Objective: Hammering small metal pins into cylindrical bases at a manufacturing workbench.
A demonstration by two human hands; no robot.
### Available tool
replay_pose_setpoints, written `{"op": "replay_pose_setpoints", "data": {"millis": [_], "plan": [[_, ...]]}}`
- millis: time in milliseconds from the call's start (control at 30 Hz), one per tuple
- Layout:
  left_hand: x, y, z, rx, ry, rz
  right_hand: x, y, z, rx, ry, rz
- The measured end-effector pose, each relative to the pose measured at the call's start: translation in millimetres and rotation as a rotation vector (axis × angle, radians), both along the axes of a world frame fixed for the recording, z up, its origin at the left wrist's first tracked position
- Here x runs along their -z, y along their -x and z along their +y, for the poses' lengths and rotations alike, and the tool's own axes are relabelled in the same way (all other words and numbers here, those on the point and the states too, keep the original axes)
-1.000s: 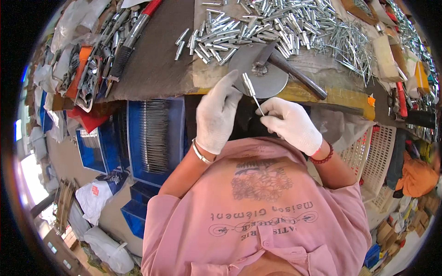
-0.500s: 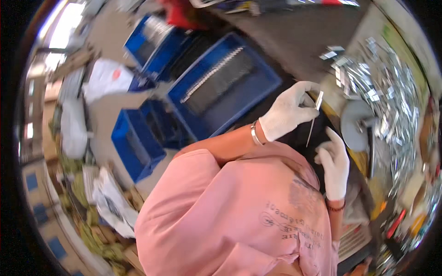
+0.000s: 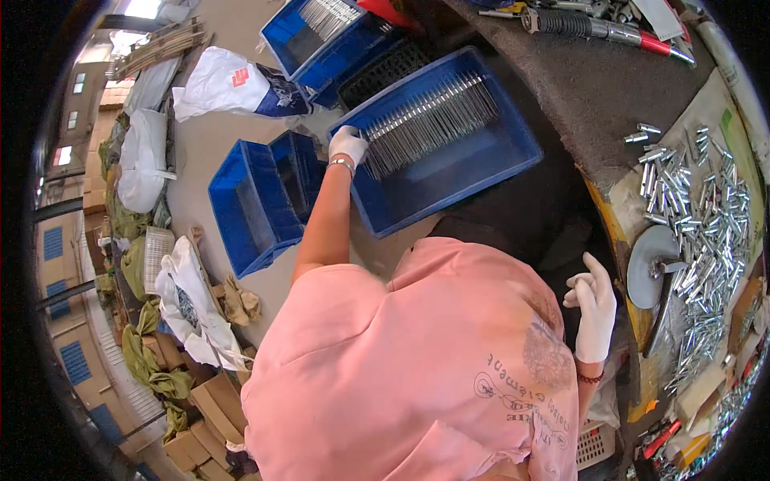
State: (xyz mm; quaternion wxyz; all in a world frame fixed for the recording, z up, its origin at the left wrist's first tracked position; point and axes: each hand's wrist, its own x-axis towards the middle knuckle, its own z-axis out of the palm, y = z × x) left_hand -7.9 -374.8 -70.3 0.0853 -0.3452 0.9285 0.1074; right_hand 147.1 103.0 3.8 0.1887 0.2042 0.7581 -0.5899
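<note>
My left hand (image 3: 349, 145), in a white glove, reaches far out to the left end of a row of long thin metal rods (image 3: 433, 120). The rods lie in a large blue plastic bin (image 3: 457, 196) on the floor beside the bench. The hand's fingers curl down onto the rod ends; whether they grip one is hidden. My right hand (image 3: 593, 303), also gloved, hovers with fingers spread and nothing in it. It is just left of a round grey metal disc (image 3: 646, 268) at the bench edge.
Several short shiny metal tubes (image 3: 706, 232) are heaped on the bench to the right. Tools with red handles (image 3: 609, 30) lie at the top. More blue bins (image 3: 257, 200) (image 3: 313, 32), white bags (image 3: 224, 80) and cardboard boxes (image 3: 212, 401) crowd the floor on the left.
My head has turned left. My left hand carried a thin rod from the bench out to the blue bin. My right hand let go and stays near the disc.
</note>
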Motion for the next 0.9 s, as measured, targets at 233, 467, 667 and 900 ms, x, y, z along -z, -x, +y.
{"op": "replay_pose_setpoints", "data": {"millis": [233,467,667,900], "plan": [[137,21,-92,-0.101,-0.008,-0.109,4,-2,6,0.011,0.035,-0.007],[134,26,-90,0.191,0.117,-0.150,19,-10,16,0.062,0.131,-0.032],[-10,84,54,0.433,-0.376,0.597,11,-11,17,0.048,0.178,-0.037],[-104,100,311,1.172,-0.651,0.593,-8,-23,24,0.057,0.078,0.171]]}}
